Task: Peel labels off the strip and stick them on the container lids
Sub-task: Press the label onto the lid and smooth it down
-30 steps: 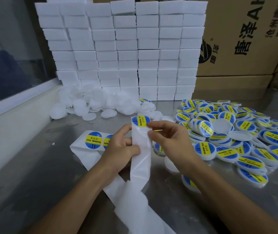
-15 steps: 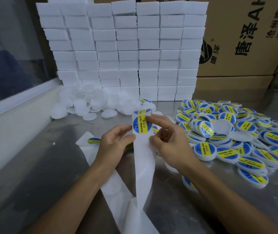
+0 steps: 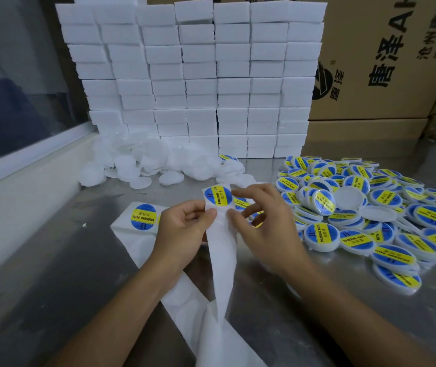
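Centrally, left hand pinches the white strip just below a blue-yellow label. Right hand: grip spread, fingertips at the label's edge. Labelled lids heaped right on the surface.

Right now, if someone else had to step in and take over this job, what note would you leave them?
Left hand: pinches the strip just below the top label.
Right hand: fingers at that label's edge and the strip's right side; the label is not off yet.
Another label sits on the strip lying on the table.
Done: a big pile of labelled lids on the right.
Left: plain lids heaped by the white blocks.
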`<state>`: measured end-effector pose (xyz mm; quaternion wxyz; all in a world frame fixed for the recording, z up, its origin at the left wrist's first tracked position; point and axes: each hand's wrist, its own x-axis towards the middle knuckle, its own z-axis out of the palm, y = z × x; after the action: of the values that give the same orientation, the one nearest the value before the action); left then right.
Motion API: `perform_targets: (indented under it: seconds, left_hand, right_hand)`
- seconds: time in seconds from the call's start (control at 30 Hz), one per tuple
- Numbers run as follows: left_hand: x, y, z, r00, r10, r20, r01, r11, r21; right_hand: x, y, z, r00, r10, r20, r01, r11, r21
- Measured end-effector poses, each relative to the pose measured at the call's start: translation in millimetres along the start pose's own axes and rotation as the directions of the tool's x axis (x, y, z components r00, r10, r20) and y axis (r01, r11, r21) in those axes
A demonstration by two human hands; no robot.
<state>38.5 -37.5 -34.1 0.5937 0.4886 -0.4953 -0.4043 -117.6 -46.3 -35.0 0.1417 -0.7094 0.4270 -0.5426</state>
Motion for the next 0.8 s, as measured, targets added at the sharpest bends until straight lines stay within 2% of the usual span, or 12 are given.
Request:
perform_targets:
  seconds: [0.17, 0.3, 0.53, 0.8]
  left_hand:
    - [-4.3, 1.9, 2.9, 0.993, 0.094, 0.070, -0.102, 0.989, 0.111]
    - [-4.0, -0.7, 3.4, 0.978, 0.173, 0.118, -0.195, 0.955, 0.224]
    - [-2.5, -8.0, 5.4, 0.944, 0.286, 0.167, -0.328, 0.874, 0.359]
    - [-3.1, -7.9, 4.1, 0.933, 0.310, 0.184, -0.360, 0.835, 0.416]
  right_hand:
    - [0.6, -4.1, -2.9, 0.979, -0.204, 0.031, 0.206, 0.957, -0.206]
    - [-0.8, -8.7, -2.5, 0.970, -0.221, 0.103, 0.241, 0.934, -0.263]
    - [-0.5, -9.3, -3.9, 0.962, -0.242, 0.125, 0.269, 0.915, -0.300]
    - [-0.5, -8.1, -2.4, 0.963, -0.244, 0.114, 0.268, 0.911, -0.313]
